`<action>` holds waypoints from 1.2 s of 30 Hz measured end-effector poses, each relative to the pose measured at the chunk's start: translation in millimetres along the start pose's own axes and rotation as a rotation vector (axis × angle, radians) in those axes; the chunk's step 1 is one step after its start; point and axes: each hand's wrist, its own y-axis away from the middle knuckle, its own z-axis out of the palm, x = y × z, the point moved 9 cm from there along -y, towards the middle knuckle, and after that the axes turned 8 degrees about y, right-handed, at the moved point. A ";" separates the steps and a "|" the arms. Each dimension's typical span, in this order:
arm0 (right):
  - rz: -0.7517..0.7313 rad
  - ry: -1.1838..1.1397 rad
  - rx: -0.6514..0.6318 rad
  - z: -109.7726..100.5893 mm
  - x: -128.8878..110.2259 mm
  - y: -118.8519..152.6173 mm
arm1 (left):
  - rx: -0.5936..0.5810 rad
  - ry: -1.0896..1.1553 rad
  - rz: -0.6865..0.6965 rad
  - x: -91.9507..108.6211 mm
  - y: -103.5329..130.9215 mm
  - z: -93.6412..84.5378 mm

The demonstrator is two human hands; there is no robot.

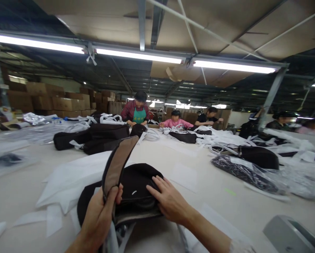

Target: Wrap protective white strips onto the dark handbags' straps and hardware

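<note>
A black bag [138, 181] lies in front of me with its near side gaping. My left hand [100, 211] is closed around a raised flap [117, 160] of it, which curves upward and shows a grey-brown inner face with a dark edge. My right hand [170, 200] rests with fingers stretched out on the bag's right side, near the rim of the opening. A small white mark shows on the black fabric between both hands. Inside the opening it is dark, and I cannot make out the contents. White sheet material [78, 175] lies beside the bag on the left.
The pale table [207, 186] carries several black bags [107, 131] at the back left, a plastic-wrapped dark item [244, 172] at right, and a grey device [291, 233] at lower right. Several people work across the table. Cardboard boxes [67, 103] are stacked behind.
</note>
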 end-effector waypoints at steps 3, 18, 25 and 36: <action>-0.188 0.016 -0.032 -5.7 -34.8 -11.5 | 0.038 -0.012 -0.007 6.7 -4.2 -6.1; 0.128 0.106 -0.373 -90.3 34.0 -105.2 | -0.072 0.598 -0.034 128.0 -79.6 -26.0; -0.092 -0.462 -0.522 -119.7 -27.4 -64.9 | -0.208 0.588 -0.181 54.7 -112.9 -49.6; -0.073 -0.119 -0.516 -63.6 -52.5 -52.6 | -0.036 -0.793 0.592 146.3 -37.0 -24.0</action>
